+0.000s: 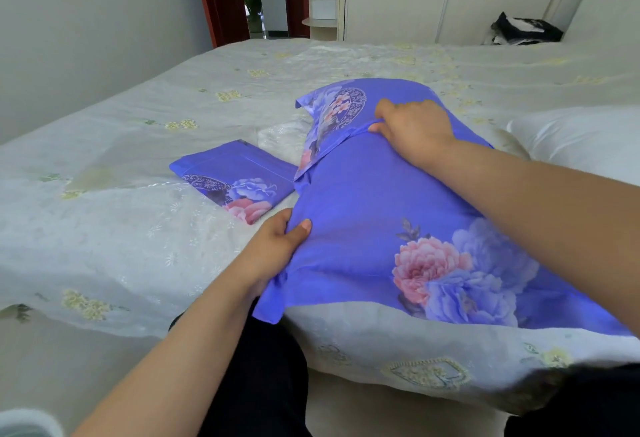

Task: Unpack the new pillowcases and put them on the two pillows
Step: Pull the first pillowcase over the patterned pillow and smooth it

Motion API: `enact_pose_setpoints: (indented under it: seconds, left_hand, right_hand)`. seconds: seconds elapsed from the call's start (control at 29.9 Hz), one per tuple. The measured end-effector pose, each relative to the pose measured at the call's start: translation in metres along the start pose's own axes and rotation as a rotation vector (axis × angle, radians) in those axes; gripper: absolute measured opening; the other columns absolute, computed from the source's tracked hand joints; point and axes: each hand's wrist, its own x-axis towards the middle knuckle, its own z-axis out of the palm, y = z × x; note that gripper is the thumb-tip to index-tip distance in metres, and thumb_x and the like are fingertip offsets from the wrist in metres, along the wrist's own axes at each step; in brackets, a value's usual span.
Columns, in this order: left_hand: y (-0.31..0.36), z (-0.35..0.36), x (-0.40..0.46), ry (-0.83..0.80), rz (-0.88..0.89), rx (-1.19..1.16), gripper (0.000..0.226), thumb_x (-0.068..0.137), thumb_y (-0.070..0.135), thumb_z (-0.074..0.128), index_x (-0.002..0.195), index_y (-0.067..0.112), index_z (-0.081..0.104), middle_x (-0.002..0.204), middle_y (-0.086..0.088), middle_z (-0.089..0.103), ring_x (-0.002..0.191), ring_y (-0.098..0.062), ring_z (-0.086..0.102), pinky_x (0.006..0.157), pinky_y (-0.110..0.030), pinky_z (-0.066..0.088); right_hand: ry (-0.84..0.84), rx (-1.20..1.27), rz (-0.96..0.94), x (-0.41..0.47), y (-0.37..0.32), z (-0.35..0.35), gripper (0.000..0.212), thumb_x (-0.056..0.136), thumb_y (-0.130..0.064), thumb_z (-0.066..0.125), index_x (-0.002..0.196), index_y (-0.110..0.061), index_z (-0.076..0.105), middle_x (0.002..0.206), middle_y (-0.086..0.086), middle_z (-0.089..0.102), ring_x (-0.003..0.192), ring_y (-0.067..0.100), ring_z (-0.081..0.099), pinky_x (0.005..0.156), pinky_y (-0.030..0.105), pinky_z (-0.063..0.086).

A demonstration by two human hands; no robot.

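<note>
Left hand (277,246) pinches the pillowcase (374,214) corner near the bed (138,145) edge, right hand (412,124) fingers clamp its flap, probably tucking the pillow in. Spare pillowcase (235,180) waits folded beside.

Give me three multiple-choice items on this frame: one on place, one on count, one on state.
1. Where does the folded pillowcase lie?
A. on the bed, left of the covered pillow
B. on the floor
C. on the white pillow

2. How many purple floral pillowcases show?
A. one
B. two
C. three

3. What state is the white pillow in?
A. bare
B. half-covered
C. folded

Key:
1 A, it sits flat on the bedspread beside the covered pillow.
2 B, one folded, one on the pillow gripped by the left hand and right hand.
3 A, no purple fabric on it.
</note>
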Motion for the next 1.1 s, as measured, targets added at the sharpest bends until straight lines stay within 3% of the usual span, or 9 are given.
enact_pose_setpoints:
  seconds: [0.13,0.27,0.4,0.5,0.57,0.7,0.84,0.97,1.1]
  left_hand:
    - [-0.013,-0.029,0.006,-0.139,-0.031,0.164,0.027,0.093,0.03,0.055,0.115,0.015,0.06,0.108,-0.006,0.071,0.1,-0.026,0.068,0.092,-0.05,0.051]
    - [-0.008,-0.048,0.012,-0.384,-0.154,0.282,0.027,0.099,0.016,0.047,0.125,0.02,0.055,0.113,0.012,0.068,0.105,-0.007,0.064,0.088,-0.023,0.052]
    - [0.012,-0.046,0.018,-0.459,-0.213,0.549,0.022,0.097,0.028,0.05,0.119,0.028,0.055,0.119,0.027,0.052,0.123,-0.002,0.041,0.093,-0.011,0.035]
    - [0.031,-0.042,0.029,-0.321,-0.142,1.044,0.041,0.083,0.055,0.056,0.106,0.022,0.058,0.108,0.01,0.055,0.115,-0.021,0.048,0.095,-0.031,0.038]
    - [0.055,-0.03,0.033,-0.215,-0.115,1.195,0.042,0.083,0.042,0.062,0.118,0.02,0.051,0.12,0.0,0.053,0.112,-0.025,0.053,0.096,-0.039,0.043]
    - [0.109,0.021,0.045,-0.119,0.244,0.854,0.068,0.086,0.0,0.048,0.145,0.028,0.028,0.146,0.003,0.03,0.132,-0.018,0.038,0.107,-0.033,0.035]
    - [0.124,0.077,0.074,-0.164,0.539,0.978,0.052,0.091,0.027,0.057,0.14,0.024,0.042,0.141,0.003,0.043,0.133,-0.021,0.036,0.111,-0.039,0.028]
    - [0.124,0.096,0.103,-0.281,0.521,1.035,0.016,0.086,0.041,0.06,0.097,0.03,0.059,0.097,0.012,0.056,0.098,-0.019,0.051,0.092,-0.044,0.044]
    - [0.138,0.079,0.124,-0.497,0.33,0.993,0.036,0.089,0.031,0.061,0.124,0.023,0.057,0.144,0.015,0.04,0.129,-0.007,0.04,0.107,-0.024,0.031]
  right_hand:
    - [-0.246,0.221,0.14,-0.012,0.025,-0.014,0.048,0.089,-0.064,0.042,0.089,-0.017,0.053,0.082,-0.002,0.053,0.083,0.025,0.048,0.071,0.033,0.035]
    - [-0.406,0.412,0.259,-0.032,0.051,-0.03,0.056,0.084,-0.068,0.044,0.064,-0.016,0.041,0.067,-0.002,0.041,0.071,0.024,0.045,0.063,0.032,0.035]
    - [-0.41,0.475,0.203,-0.062,0.065,-0.028,0.044,0.084,-0.054,0.059,0.071,-0.017,0.04,0.071,-0.003,0.042,0.07,0.022,0.044,0.056,0.028,0.03]
    - [-0.312,0.45,0.178,-0.076,0.073,-0.019,0.033,0.087,-0.042,0.062,0.088,-0.014,0.045,0.085,0.002,0.045,0.086,0.028,0.05,0.067,0.032,0.034]
    - [-0.273,0.435,0.179,-0.08,0.076,-0.014,0.034,0.088,-0.04,0.061,0.1,-0.011,0.05,0.096,0.006,0.042,0.09,0.028,0.05,0.074,0.033,0.037]
    - [-0.334,0.41,0.125,-0.081,0.075,-0.017,0.041,0.087,-0.041,0.063,0.11,-0.011,0.049,0.101,0.005,0.041,0.099,0.031,0.052,0.084,0.036,0.042]
    - [-0.269,0.324,-0.014,-0.083,0.069,-0.026,0.032,0.087,-0.038,0.062,0.105,-0.014,0.052,0.109,0.006,0.047,0.104,0.025,0.045,0.09,0.037,0.04]
    - [-0.294,0.426,-0.003,-0.088,0.07,-0.032,0.022,0.087,-0.028,0.057,0.075,-0.023,0.039,0.075,-0.008,0.043,0.077,0.019,0.045,0.071,0.035,0.038]
    - [-0.548,0.592,0.068,-0.066,0.093,-0.04,0.024,0.082,-0.013,0.057,0.071,-0.016,0.036,0.07,-0.004,0.035,0.064,0.016,0.034,0.061,0.033,0.028]
